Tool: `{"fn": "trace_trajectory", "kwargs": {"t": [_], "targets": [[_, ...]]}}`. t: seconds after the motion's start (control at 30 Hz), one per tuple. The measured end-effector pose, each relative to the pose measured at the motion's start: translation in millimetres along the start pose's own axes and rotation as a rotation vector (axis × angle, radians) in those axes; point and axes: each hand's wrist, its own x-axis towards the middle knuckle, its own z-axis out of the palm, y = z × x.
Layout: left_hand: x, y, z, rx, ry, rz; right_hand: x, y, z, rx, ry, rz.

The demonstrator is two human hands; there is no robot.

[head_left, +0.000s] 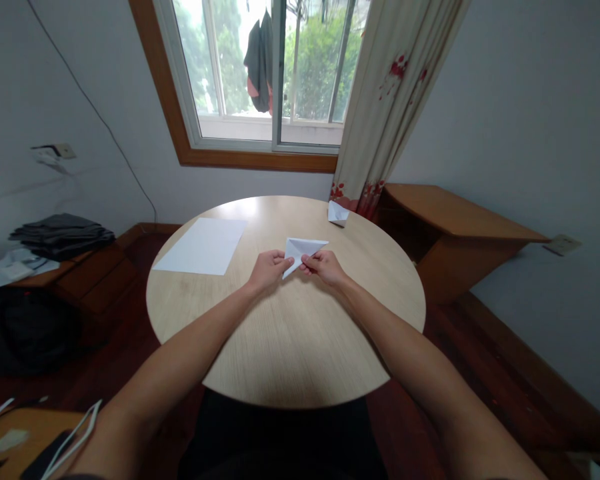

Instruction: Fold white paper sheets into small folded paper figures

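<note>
Both my hands meet over the middle of a round light-wood table point(290, 347). Between them is a white folded paper point(304, 249), shaped like a downward triangle. My left hand point(267, 269) pinches its lower left edge with fingers closed. My right hand point(325, 267) pinches the lower right side, fingers also closed. The paper is lifted slightly above the tabletop.
A flat white sheet point(203, 245) lies on the table's left part. A small folded paper piece point(338, 213) sits at the far edge near a curtain point(390, 100). Wooden benches point(455, 220) flank the table; folded dark clothes point(63, 235) lie at left. A window is behind.
</note>
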Motion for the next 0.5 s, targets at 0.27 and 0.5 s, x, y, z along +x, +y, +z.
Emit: {"fn": "trace_trajectory", "kwargs": {"t": [0.27, 0.5], "targets": [[-0.6, -4.8, -0.5, 0.094, -0.108, -0.093, 0.3, 1.1, 1.0, -0.045, 0.020, -0.016], [-0.6, -6.2, 1.1, 0.109, -0.115, -0.147, -1.1, 1.4, 4.4, -0.097, 0.052, -0.018]]}}
